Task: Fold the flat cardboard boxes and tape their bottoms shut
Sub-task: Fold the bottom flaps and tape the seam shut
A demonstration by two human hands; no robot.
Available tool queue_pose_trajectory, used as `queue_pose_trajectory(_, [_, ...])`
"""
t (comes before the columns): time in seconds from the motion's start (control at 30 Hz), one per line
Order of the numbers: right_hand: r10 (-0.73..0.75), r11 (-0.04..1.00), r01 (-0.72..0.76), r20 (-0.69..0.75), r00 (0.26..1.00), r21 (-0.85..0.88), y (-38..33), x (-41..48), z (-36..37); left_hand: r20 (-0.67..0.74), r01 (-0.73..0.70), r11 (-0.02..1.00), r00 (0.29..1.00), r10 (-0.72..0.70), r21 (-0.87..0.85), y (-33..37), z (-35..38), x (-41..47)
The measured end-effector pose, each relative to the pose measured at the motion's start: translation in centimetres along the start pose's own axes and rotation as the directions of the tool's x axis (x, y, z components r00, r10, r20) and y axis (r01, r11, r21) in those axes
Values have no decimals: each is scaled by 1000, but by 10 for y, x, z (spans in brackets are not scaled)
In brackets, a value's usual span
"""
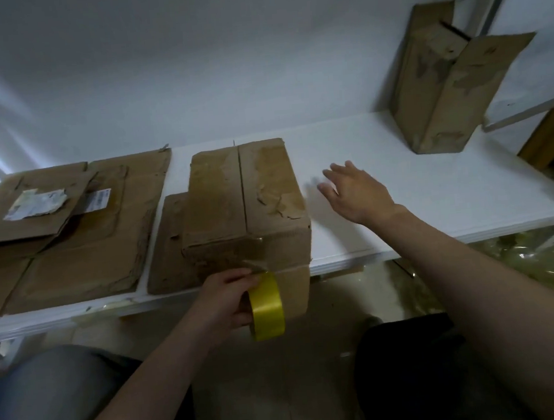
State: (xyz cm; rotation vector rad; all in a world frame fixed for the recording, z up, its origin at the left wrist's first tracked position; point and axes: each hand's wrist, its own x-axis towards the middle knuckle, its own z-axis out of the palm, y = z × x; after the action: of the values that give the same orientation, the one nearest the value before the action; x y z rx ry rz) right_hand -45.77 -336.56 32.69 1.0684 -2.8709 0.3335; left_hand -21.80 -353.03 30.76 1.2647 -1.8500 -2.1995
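A folded cardboard box (245, 209) stands bottom-up at the white table's front edge, its two flaps meeting along a centre seam. My left hand (225, 301) grips a yellow tape roll (266, 306) against the box's near face, where a clear strip of tape runs across. My right hand (355, 192) hovers open over the table just right of the box, fingers spread, touching nothing. Flat cardboard boxes (71, 226) lie stacked at the left, and one more flat piece (166, 255) lies under the box's left side.
Another partly folded box (444, 80) stands upright at the back right against the wall. The white table (416, 192) ends near my knees (52, 403). A brown wooden piece (552, 141) sits at the far right edge.
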Motion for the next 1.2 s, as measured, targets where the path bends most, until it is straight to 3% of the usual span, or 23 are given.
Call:
queue_pose_trajectory(0.13, [170, 985, -168, 145, 975, -29, 55, 5, 23, -40, 6, 1000, 999, -5, 7, 0, 5, -2])
queue_pose_trajectory(0.37, [191, 981, -195, 232, 954, -7, 95, 28, 47, -92, 19, 999, 996, -14, 46, 9, 16, -5])
queue_pose_trajectory(0.5, [172, 980, -177, 66, 983, 89, 90, 20, 40, -114, 35, 997, 993, -28, 62, 10, 19, -6])
queue_pose_trajectory(0.6, [154, 988, -153, -44, 987, 32, 88, 8, 37, -112, 37, 996, 993, -28, 80, 7, 16, -6])
queue_pose_trajectory(0.77, [94, 995, -93, -46, 995, 27, 78, -15, 38, -133, 25, 999, 991, -19, 41, 1, 14, -6])
queue_pose_trajectory(0.83, [99, 988, -92, -51, 994, 126, 70, -20, 37, -146, 13, 1000, 989, -11, 14, -3, 14, -3])
queue_pose_trajectory(0.93, [178, 893, -121, -93, 980, 434, 44, -26, 21, -147, -28, 1000, 989, 26, -7, -8, 14, -2])
queue_pose_trajectory(1.03, [122, 768, 7, -156, 980, 641, 2, -39, -9, -135, -67, 997, 989, 62, -28, -12, 14, -1])
queue_pose_trajectory(1.2, [-310, 713, 409, -266, 913, 570, -71, -69, -41, -108, -81, 996, 991, 77, -41, -18, 8, 1])
